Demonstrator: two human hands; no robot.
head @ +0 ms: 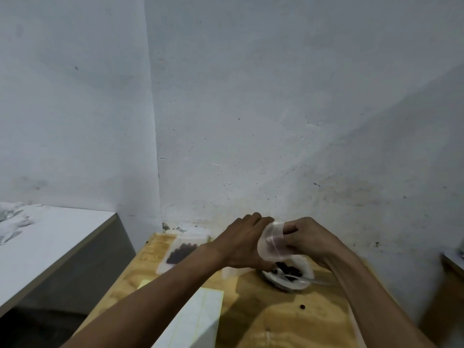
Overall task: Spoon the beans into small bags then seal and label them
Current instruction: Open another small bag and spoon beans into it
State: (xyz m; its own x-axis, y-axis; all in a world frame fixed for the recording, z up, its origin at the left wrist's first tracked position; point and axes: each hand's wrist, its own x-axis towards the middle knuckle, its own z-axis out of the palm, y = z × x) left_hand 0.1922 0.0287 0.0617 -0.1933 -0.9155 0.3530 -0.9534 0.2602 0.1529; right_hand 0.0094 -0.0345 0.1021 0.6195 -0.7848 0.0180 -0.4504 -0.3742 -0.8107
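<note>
I hold a small clear plastic bag between both hands above a white bowl of dark beans. My left hand grips the bag's left side and my right hand pinches its right side near the top. The bag looks empty. A clear plastic spoon lies in the bowl, its handle pointing right. At the far left of the wooden table lies a flat clear bag filled with dark beans.
A white sheet of labels lies near the table's front left, with a yellowish slip beside it. One loose bean sits on the wood. A white counter stands to the left; the wall is close behind.
</note>
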